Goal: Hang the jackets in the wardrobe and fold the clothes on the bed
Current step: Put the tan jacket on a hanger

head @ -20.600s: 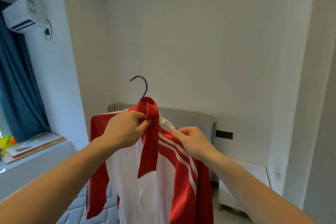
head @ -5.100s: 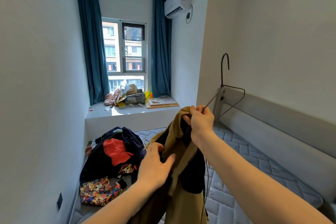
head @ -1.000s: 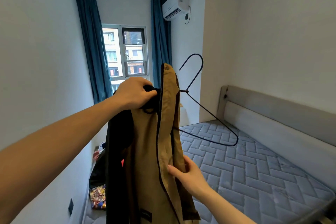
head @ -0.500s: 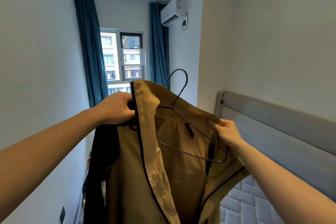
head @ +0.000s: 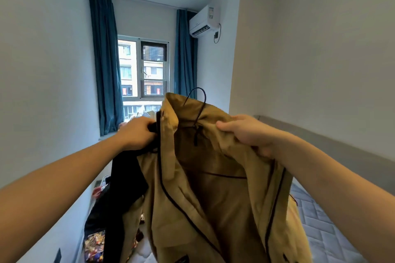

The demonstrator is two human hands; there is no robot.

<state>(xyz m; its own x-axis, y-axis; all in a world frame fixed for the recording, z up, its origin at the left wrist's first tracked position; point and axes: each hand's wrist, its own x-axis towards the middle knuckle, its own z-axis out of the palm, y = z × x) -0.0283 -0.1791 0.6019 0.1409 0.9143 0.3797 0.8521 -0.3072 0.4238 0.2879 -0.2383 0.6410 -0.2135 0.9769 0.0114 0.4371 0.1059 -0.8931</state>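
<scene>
A tan jacket (head: 209, 194) with dark piping and a black sleeve hangs open in front of me, inside facing me. A thin black wire hanger (head: 199, 102) sits inside it; its hook pokes up past the collar and its lower bar shows across the lining. My left hand (head: 136, 132) grips the jacket's left front edge near the collar. My right hand (head: 245, 132) grips the right shoulder fabric. Below the jacket on the left, a pile of clothes (head: 96, 230) lies on the bed, mostly hidden.
The bed's grey quilted mattress (head: 324, 226) and grey headboard (head: 342, 151) run along the right wall. Straight ahead is a window (head: 142, 70) with blue curtains and a cluttered sill. An air conditioner (head: 204, 21) hangs high on the wall. A white wall stands close on the left.
My right hand has pulled the right shoulder further over the hanger, so less of the wire shows. The view has tilted slightly up; my left hand keeps its grip.
</scene>
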